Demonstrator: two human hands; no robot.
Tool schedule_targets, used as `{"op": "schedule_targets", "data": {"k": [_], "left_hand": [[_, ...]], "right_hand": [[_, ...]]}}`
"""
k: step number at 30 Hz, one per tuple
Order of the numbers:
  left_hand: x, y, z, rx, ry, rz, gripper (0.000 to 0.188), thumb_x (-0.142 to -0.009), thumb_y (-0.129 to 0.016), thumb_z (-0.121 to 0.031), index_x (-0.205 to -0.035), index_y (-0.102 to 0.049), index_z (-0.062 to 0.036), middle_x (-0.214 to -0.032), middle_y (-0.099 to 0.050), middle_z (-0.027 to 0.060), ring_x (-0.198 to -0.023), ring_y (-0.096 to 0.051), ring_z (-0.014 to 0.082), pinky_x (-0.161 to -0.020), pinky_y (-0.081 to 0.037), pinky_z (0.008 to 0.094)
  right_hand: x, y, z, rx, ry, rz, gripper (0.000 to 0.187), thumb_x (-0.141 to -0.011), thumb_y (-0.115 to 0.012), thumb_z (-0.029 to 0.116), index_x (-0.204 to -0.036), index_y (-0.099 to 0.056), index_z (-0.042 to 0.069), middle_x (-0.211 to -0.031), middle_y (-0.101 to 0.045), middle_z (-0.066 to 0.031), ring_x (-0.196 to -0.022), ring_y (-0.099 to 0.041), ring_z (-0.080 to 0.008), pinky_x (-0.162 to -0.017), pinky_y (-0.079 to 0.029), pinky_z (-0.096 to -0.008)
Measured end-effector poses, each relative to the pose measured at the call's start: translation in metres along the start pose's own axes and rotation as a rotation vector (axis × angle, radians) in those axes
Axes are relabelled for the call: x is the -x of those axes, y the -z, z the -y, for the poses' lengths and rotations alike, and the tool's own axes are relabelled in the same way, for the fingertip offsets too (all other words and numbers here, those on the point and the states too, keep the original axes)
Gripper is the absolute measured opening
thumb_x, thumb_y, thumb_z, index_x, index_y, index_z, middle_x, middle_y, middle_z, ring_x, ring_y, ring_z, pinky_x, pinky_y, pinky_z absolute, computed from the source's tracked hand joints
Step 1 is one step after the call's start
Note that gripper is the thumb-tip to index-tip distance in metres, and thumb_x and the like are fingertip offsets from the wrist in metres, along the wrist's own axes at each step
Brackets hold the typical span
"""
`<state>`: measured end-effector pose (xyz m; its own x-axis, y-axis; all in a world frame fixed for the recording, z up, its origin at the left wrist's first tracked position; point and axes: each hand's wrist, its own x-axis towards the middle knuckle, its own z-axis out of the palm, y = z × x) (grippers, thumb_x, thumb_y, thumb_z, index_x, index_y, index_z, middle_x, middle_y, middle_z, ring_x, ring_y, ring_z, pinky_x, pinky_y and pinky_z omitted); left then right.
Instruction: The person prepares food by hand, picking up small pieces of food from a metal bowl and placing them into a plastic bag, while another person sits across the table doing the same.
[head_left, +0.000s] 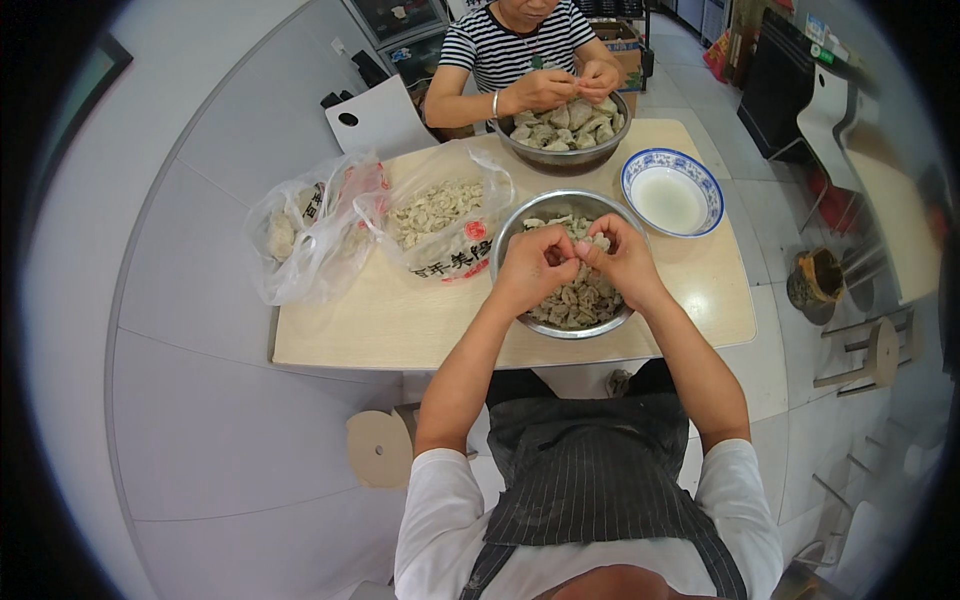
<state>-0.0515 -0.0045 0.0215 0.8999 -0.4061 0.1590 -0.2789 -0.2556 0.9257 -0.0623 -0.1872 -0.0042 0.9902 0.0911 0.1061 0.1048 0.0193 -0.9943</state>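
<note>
My left hand (539, 268) and my right hand (622, 262) meet above a steel bowl (507, 215) on the table. The bowl holds many small grey-beige torn pieces (575, 300) of food whose kind I cannot make out. The left thumb and fingers are pinched together, and whatever lies between them is hidden. My right hand is closed around a pale lump (600, 241), which shows at its fingertips. Just left of the bowl lies an opened clear plastic bag (480, 190) with pale crumbled bits (435, 212) in it.
Across the table (400, 340), a person in a striped shirt (500, 50) works with both hands over a second steel bowl (560, 160) of larger chunks. A blue-rimmed bowl (672, 158) of cloudy liquid stands at right. Another plastic bag (283, 240) overhangs the left edge. A stool (378, 448) stands below.
</note>
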Motion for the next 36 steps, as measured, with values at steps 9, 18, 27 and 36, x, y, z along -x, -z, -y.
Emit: {"op": "schedule_targets", "data": {"k": [9, 18, 27, 36], "left_hand": [[-0.009, -0.003, -0.007, -0.343, -0.084, -0.305, 0.014, -0.075, -0.073, -0.006, -0.075, -0.060, -0.0024, -0.067, -0.060, 0.0023, -0.060, -0.055, 0.0084, -0.056, -0.045, 0.0258], [-0.002, 0.005, -0.033, -0.115, -0.107, -0.060, 0.024, -0.077, -0.077, -0.009, -0.095, -0.062, -0.0017, -0.079, -0.062, 0.0047, -0.071, -0.061, 0.0118, -0.064, -0.050, 0.0278], [-0.005, -0.002, -0.022, -0.214, -0.153, -0.072, 0.021, -0.072, -0.077, -0.007, -0.087, -0.063, -0.0001, -0.073, -0.061, 0.0049, -0.062, -0.054, 0.0101, -0.058, -0.046, 0.0268], [-0.004, -0.002, -0.012, -0.199, -0.082, -0.118, 0.009, -0.079, -0.069, -0.005, -0.082, -0.063, 0.0004, -0.062, -0.060, 0.0024, -0.057, -0.054, 0.0085, -0.053, -0.044, 0.0253]], "right_hand": [[0.006, -0.010, 0.001, -0.263, -0.052, -0.030, 0.017, -0.091, -0.068, 0.010, -0.100, -0.054, 0.008, -0.091, -0.055, -0.0001, -0.072, -0.052, -0.0068, -0.059, -0.042, -0.0217], [-0.002, 0.003, 0.011, -0.423, -0.231, -0.019, 0.026, -0.095, -0.065, 0.021, -0.111, -0.054, 0.003, -0.104, -0.057, -0.0057, -0.088, -0.058, -0.0136, -0.077, -0.056, -0.0298], [0.010, -0.002, 0.011, -0.215, -0.122, 0.096, 0.027, -0.093, -0.062, 0.004, -0.119, -0.058, -0.001, -0.102, -0.061, -0.0068, -0.085, -0.064, -0.0148, -0.075, -0.057, -0.0294], [0.016, -0.009, 0.017, 0.218, 0.048, -0.011, 0.022, -0.088, -0.068, 0.006, -0.108, -0.064, 0.000, -0.086, -0.069, -0.0125, -0.071, -0.064, -0.0162, -0.067, -0.051, -0.0285]]}}
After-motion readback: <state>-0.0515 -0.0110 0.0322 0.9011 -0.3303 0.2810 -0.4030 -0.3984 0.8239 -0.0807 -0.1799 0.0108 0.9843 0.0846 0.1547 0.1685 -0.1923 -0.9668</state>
